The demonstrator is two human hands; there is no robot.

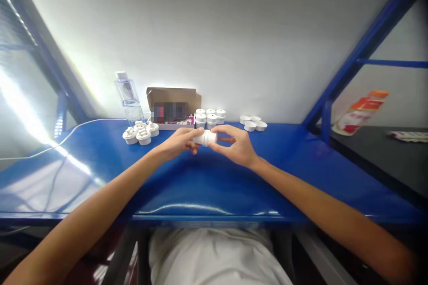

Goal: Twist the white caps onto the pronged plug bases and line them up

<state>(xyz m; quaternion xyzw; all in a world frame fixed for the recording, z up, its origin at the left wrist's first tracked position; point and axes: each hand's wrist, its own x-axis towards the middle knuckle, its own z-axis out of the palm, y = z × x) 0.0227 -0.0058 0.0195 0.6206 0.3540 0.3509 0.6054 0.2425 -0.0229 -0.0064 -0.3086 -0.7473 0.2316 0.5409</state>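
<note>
A small white round plastic case lies sideways between my hands, a little above the blue tabletop. My left hand pinches its left end between thumb and fingers. Around its right end close the thumb and fingertips of my right hand. A ridge runs round the middle of the case, and what is inside is hidden. Behind my hands stand several stacked white round cases. Several white cups sit to the right of them, and several white cups with white pieces on top sit to the left.
An open cardboard box with small items stands against the wall, beside a clear water bottle. A white cable crosses the left of the blue table. Blue frame posts rise at both sides. An orange-capped bottle stands at right.
</note>
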